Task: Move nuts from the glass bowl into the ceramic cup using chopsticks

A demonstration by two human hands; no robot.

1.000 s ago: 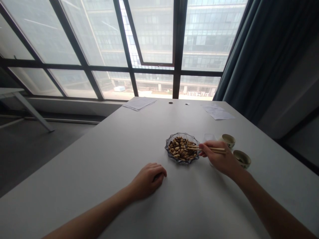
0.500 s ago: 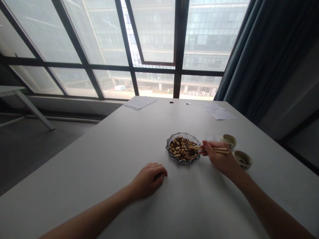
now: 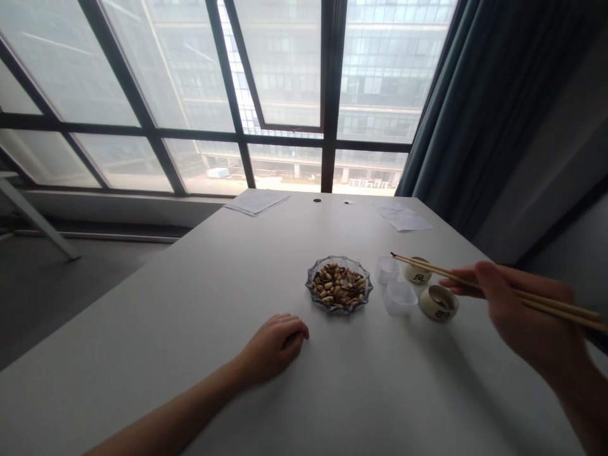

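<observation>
My right hand [image 3: 525, 313] is raised at the right and grips a pair of wooden chopsticks [image 3: 427, 267]. Their tips point left, above a small ceramic cup [image 3: 417, 271]. I cannot tell whether anything is pinched at the tips. A glass dish [image 3: 339, 293] full of mixed nuts and seeds sits at the table's middle. My left hand [image 3: 273, 345] rests on the table with its fingers loosely curled, below and left of the dish, and holds nothing that I can see.
Two small clear plastic cups [image 3: 387, 268] [image 3: 399, 297] and a second ceramic cup [image 3: 438, 303] stand right of the dish. Paper sheets [image 3: 257, 201] [image 3: 405, 218] lie at the white table's [image 3: 190, 304] far edge. Large windows are behind, a dark curtain [image 3: 479, 114] at right.
My right hand has lifted the chopsticks out of the dish and drawn back to the right, toward me. The plastic cups are uncovered. My left hand has stayed put.
</observation>
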